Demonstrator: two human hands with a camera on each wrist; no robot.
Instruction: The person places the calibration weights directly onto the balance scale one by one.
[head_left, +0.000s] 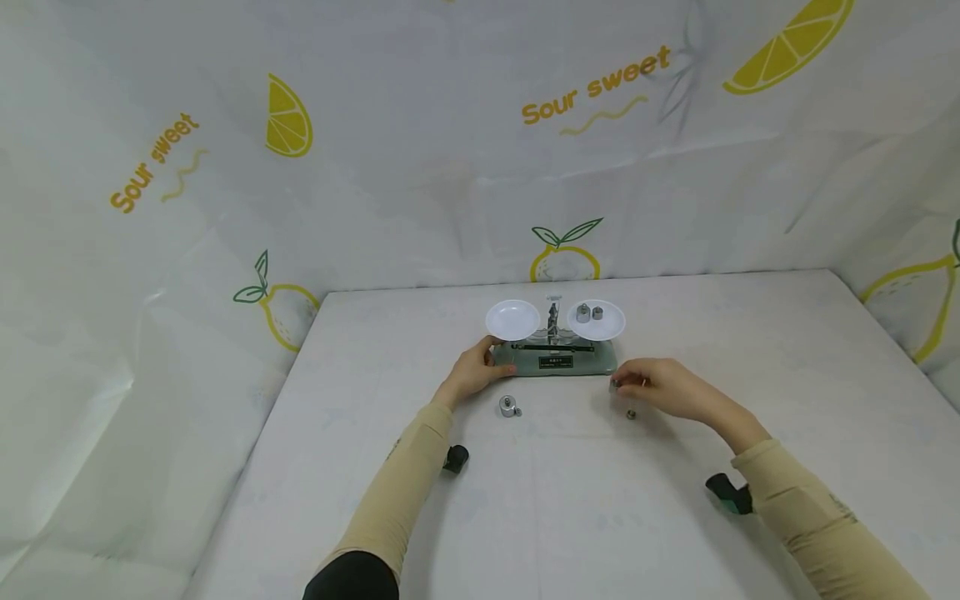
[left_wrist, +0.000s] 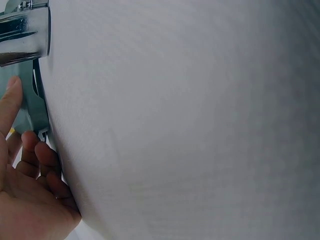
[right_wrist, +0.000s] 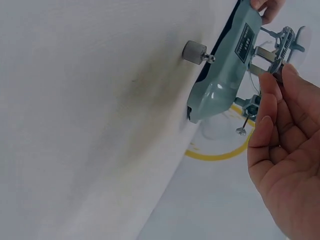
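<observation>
So I'm gripping the balance scale (head_left: 592,364) by its left end with my left hand (head_left: 474,367), thumb lying across the front, while my right hand (head_left: 666,389) is hovering just off the scale's front right corner, pinching a tiny metal weight (head_left: 614,385).
</observation>
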